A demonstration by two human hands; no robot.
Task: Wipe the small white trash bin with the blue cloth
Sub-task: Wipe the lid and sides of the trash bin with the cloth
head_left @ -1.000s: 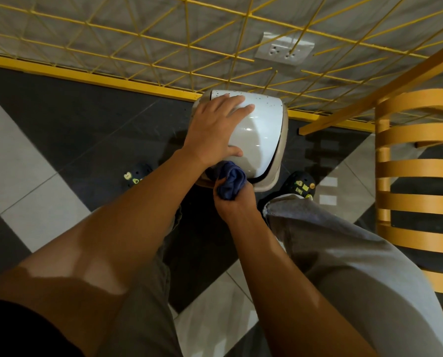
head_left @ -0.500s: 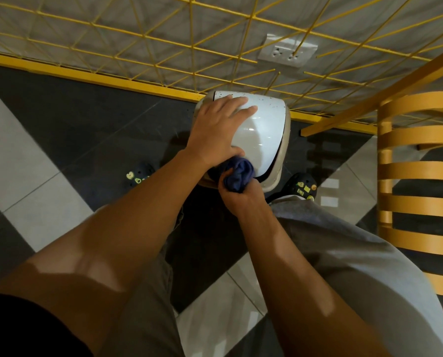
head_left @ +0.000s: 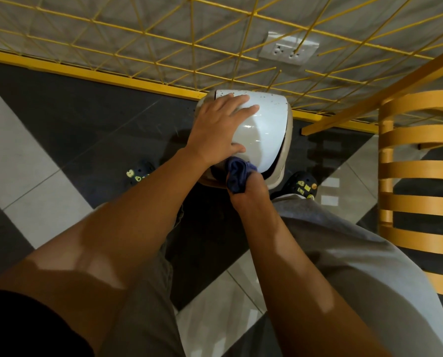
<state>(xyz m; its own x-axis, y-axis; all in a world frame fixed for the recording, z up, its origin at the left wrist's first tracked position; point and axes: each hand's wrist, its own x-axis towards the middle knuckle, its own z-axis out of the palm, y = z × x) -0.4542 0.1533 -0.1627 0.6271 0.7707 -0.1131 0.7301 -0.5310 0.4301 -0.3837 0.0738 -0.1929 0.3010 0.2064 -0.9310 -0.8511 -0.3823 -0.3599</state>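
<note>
1. White and glossy, the small trash bin (head_left: 261, 132) stood on the dark floor tile (head_left: 86, 119) against the yellow-edged wall, just ahead of the person's feet, its lid speckled with dark spots along the far edge.
2. Wiping was under way, as far as I could judge: the blue cloth (head_left: 237, 173) was bunched and pressed at the near lip of the lid (where the lid meets the body).
3. Next, the cloth would likely need to travel up over the lid toward those far specks, which calls for the bracing hand to shift clear.
4. Its fingers spread apart and flat, the left hand (head_left: 220, 130) rested on the lid's left half, steadying the bin.
5. Below it, the right hand (head_left: 248, 194) had its fingers curled tight round the cloth, forearm reaching in from below.
</note>
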